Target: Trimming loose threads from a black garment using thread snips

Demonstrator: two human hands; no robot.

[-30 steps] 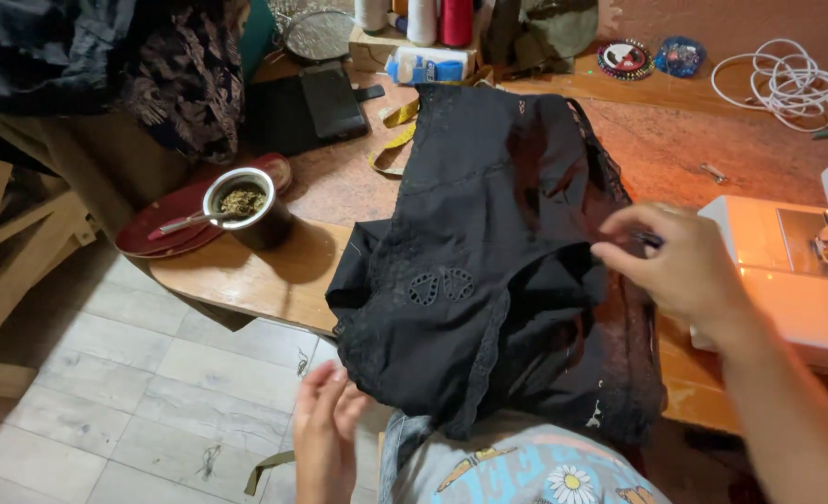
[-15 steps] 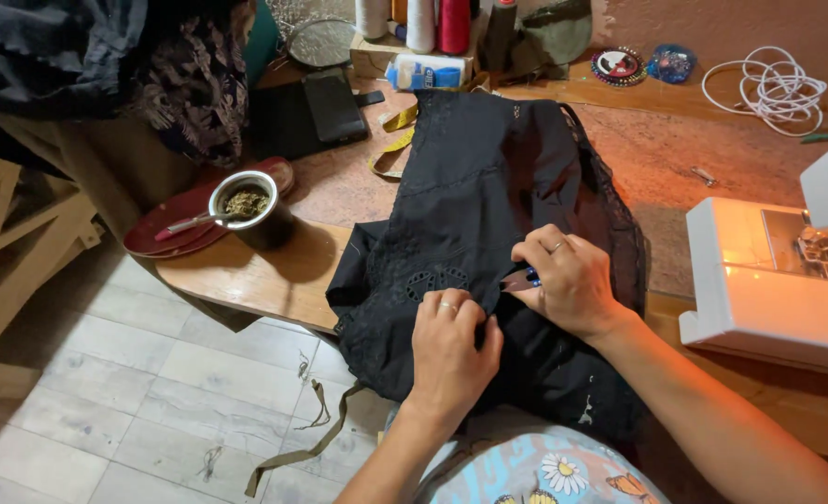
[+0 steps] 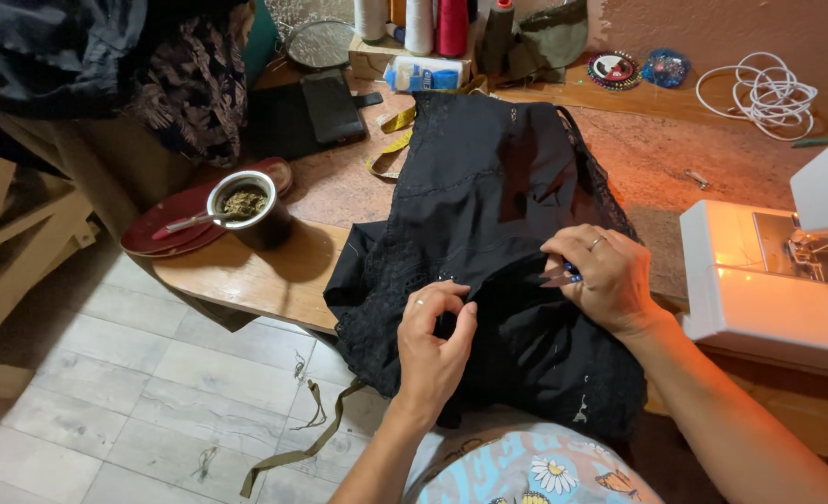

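1. Both hands had settled on the black garment (image 3: pixel 488 252) since the earlier frames; a second before, the left hand (image 3: pixel 432 350) hung below the table edge and the right hand (image 3: pixel 600 280) was raised above the cloth.
2. Nearest the camera, a floral-printed lap (image 3: pixel 535 471) lay below the garment's hanging hem, and an olive strap (image 3: pixel 311 434) trailed on the tiled floor (image 3: pixel 106 392).
3. The left hand was curled, thumb and forefinger pinched on a fold of the black fabric near its lace edge.
4. The right hand was closed around small thread snips (image 3: pixel 558 273), their tips pointing left onto the cloth.
5. The garment lay spread over the wooden table (image 3: pixel 246 280), its lower part draped over the front edge.
6. At right, just beside the right hand, stood a white sewing machine (image 3: pixel 768 289), lit.
7. At left stood a metal cup (image 3: pixel 246 207) with a spoon on a red plate (image 3: pixel 166 224).
8. Farther back lay a yellow tape measure (image 3: pixel 390 140), thread cones (image 3: pixel 432 23) and a coiled white cord (image 3: pixel 759 93).
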